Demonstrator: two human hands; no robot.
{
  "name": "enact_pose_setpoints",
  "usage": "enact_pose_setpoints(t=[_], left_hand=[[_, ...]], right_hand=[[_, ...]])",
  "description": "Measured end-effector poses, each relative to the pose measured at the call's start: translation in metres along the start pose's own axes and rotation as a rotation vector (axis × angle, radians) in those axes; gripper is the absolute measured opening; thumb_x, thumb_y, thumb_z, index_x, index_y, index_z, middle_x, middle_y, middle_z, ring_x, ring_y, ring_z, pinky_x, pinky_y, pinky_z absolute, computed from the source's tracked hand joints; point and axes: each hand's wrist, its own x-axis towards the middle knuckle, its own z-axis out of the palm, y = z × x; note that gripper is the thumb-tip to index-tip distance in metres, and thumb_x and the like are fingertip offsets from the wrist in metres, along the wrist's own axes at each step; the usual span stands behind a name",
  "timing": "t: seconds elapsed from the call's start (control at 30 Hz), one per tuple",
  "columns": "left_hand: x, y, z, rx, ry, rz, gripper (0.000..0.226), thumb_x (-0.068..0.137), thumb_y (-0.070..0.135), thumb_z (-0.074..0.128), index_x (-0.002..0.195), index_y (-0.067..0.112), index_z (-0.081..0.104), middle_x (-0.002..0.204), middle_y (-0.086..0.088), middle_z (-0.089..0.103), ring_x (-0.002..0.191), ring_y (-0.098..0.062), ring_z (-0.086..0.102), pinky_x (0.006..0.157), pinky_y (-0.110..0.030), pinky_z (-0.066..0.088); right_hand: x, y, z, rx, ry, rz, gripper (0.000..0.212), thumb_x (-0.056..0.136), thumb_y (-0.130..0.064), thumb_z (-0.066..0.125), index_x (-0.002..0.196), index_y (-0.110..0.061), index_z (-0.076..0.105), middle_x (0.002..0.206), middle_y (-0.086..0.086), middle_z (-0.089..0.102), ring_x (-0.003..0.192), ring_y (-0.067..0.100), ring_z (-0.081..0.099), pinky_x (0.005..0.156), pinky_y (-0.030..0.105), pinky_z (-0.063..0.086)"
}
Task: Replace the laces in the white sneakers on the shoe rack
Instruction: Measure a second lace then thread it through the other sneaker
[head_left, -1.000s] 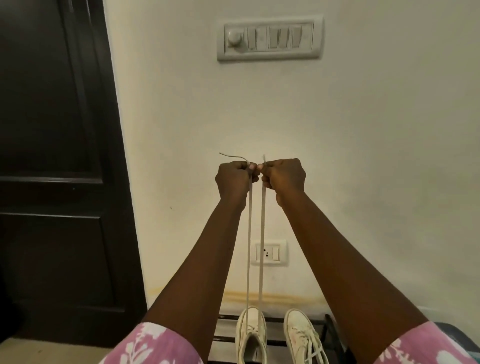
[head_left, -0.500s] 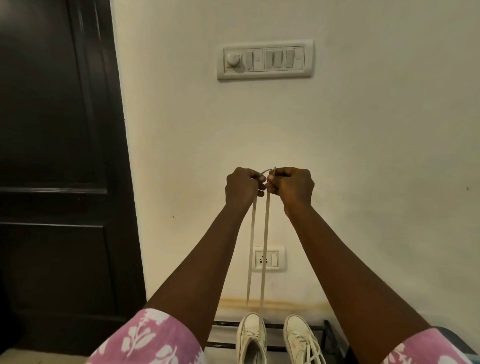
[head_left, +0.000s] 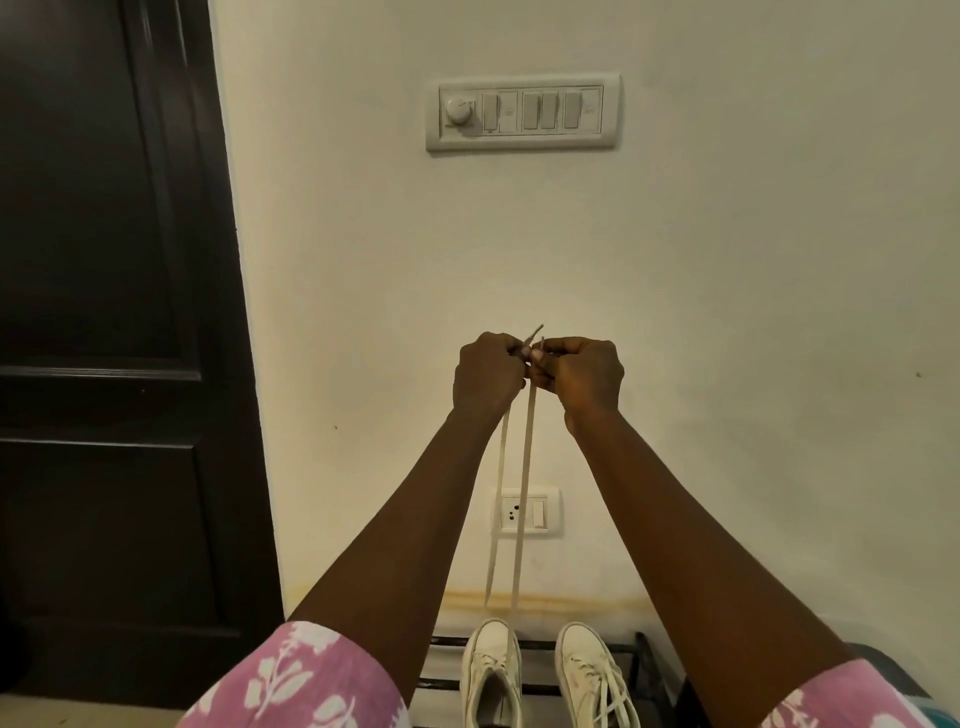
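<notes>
- the left hand (head_left: 488, 371) and right hand (head_left: 579, 374) are raised in front of the wall, knuckle to knuckle. each has its fingers curled and pinches one end of the lace (head_left: 524, 467).
- change: a second ago one lace end stuck out long and bent beyond the left hand. now both tips (head_left: 535, 332) stand short and close together, just above where the hands meet.
- no change in hand spacing; the hands stay touching throughout.
- the lace hangs from between the hands as two near-parallel strands. whether they join in a loop at the bottom cannot be told.
- the strands stop just above the open sneaker (head_left: 491, 670), well below the left hand, and appear clear of it.
- the open sneaker sits on the shoe rack (head_left: 644, 660) with its throat gaping and lacing visible only near the toe. the laced sneaker (head_left: 592, 675) sits beside it, below the right hand.
- judgement: the ends are being matched to even the lace and find its middle. threading into the open sneaker is not yet begun, so roughly half the task appears to remain.
</notes>
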Motion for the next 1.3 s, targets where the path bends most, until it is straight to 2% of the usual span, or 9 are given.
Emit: enact_pose_setpoints(t=[0.37,0.47,0.63,0.73,0.83,0.93,1.13,1.2,1.3], left_hand=[[-0.026,-0.129,0.029,0.101,0.051,-0.317,0.026,0.094,0.02,0.049,0.101,0.012,0.073,0.106,-0.008,0.069,0.098,-0.026,0.061,0.073,-0.027,0.043],[-0.047,-0.186,0.045,0.113,0.034,-0.442,0.029,0.095,0.019,0.047,0.102,0.005,0.071,0.104,-0.014,0.068,0.101,-0.031,0.06,0.076,-0.031,0.045],[-0.08,-0.276,0.078,0.073,-0.013,-0.674,0.028,0.093,0.018,0.051,0.103,-0.005,0.063,0.096,-0.022,0.068,0.094,-0.038,0.065,0.084,-0.043,0.053],[-0.102,-0.304,0.092,0.157,-0.165,-0.758,0.021,0.091,0.017,0.055,0.084,-0.002,0.054,0.086,-0.017,0.063,0.08,-0.028,0.064,0.078,-0.03,0.051],[-0.124,-0.313,0.1,0.161,-0.271,-0.879,0.029,0.087,0.01,0.057,0.063,0.012,0.042,0.075,-0.01,0.057,0.069,-0.024,0.059,0.072,-0.033,0.057],[-0.145,-0.314,0.107,0.17,-0.454,-1.009,0.023,0.087,0.013,0.062,0.066,0.003,0.059,0.065,-0.01,0.062,0.06,-0.024,0.063,0.066,-0.033,0.058],[-0.161,-0.32,0.128,0.205,-0.453,-0.914,0.043,0.087,0.034,0.062,0.105,-0.004,0.063,0.105,-0.019,0.067,0.1,-0.034,0.064,0.087,-0.039,0.054],[-0.161,-0.323,0.134,0.227,-0.371,-0.876,0.035,0.086,0.029,0.063,0.101,-0.003,0.064,0.101,-0.017,0.068,0.097,-0.032,0.064,0.081,-0.035,0.054],[-0.167,-0.326,0.142,0.117,-0.205,-0.805,0.021,0.085,0.019,0.066,0.097,0.002,0.072,0.096,-0.016,0.071,0.093,-0.032,0.066,0.083,-0.038,0.054]], right_hand=[[-0.004,0.128,-0.014,-0.253,-0.08,0.198,0.026,0.082,0.018,0.053,0.069,-0.002,0.063,0.066,0.011,0.061,0.056,0.021,0.059,0.061,0.029,0.057],[-0.007,0.19,-0.017,-0.453,-0.12,0.208,0.015,0.081,0.011,0.059,0.078,0.001,0.07,0.08,0.016,0.068,0.076,0.029,0.067,0.08,0.04,0.057],[-0.023,0.273,-0.028,-0.719,-0.275,0.206,0.017,0.088,-0.002,0.057,0.099,-0.003,0.071,0.105,0.01,0.07,0.104,0.021,0.062,0.088,0.014,0.039],[-0.037,0.308,-0.031,-0.782,-0.341,0.245,0.025,0.089,-0.002,0.055,0.111,-0.006,0.067,0.119,0.009,0.065,0.114,0.024,0.057,0.098,0.021,0.033],[-0.057,0.339,-0.035,-0.867,-0.306,0.345,0.024,0.089,-0.004,0.054,0.108,-0.003,0.068,0.115,0.014,0.066,0.108,0.029,0.059,0.083,0.027,0.043],[-0.079,0.355,-0.041,-0.957,-0.192,0.536,0.024,0.092,-0.022,0.055,0.1,-0.001,0.065,0.105,0.017,0.066,0.096,0.034,0.061,0.067,0.027,0.039],[-0.104,0.377,-0.044,-0.882,-0.365,0.705,0.061,0.088,-0.056,0.052,0.106,0.002,0.059,0.102,0.015,0.066,0.09,0.029,0.064,0.065,0.028,0.046],[-0.104,0.384,-0.045,-0.79,-0.279,0.701,0.052,0.087,-0.047,0.059,0.095,0.004,0.064,0.093,0.017,0.068,0.078,0.029,0.064,0.058,0.029,0.048],[-0.105,0.39,-0.047,-0.536,-0.143,0.687,0.021,0.082,-0.017,0.068,0.065,-0.005,0.063,0.078,0.022,0.067,0.072,0.035,0.063,0.07,0.045,0.053]])
